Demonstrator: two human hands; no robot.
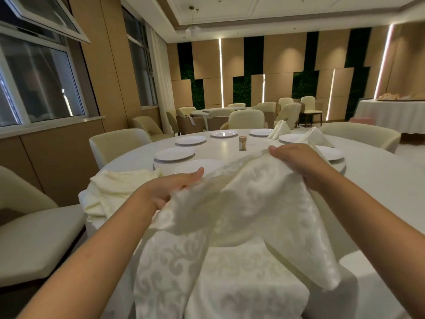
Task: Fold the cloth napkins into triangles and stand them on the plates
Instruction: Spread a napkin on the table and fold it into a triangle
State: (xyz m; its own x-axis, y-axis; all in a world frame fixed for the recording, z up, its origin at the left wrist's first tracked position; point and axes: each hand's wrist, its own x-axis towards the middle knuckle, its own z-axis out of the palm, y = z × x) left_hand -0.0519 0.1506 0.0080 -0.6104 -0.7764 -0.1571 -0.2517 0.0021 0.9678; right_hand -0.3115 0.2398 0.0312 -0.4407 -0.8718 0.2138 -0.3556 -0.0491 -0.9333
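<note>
We hold one cream napkin (253, 203) in the air with both hands, above the near edge of the round table (379, 187). Our left hand (170, 187) grips its left edge, the fingers curled into the cloth and the thumb lying straight on top. Our right hand (301, 162) grips the upper edge at about 1 o'clock, the fingers curled over the cloth and close together. The napkin hangs down loose and covers most of the nearest plate (230, 238). At 10 o'clock a pile of unfolded napkins (115, 189) lies on the table edge. At 1 o'clock two folded napkins stand as triangles: one (314, 137) just behind our right hand, another (281, 130) further away. Empty plates (174, 154) follow the table's far side from 11 to 12 o'clock, and a small brown container (242, 143) stands near the middle
</note>
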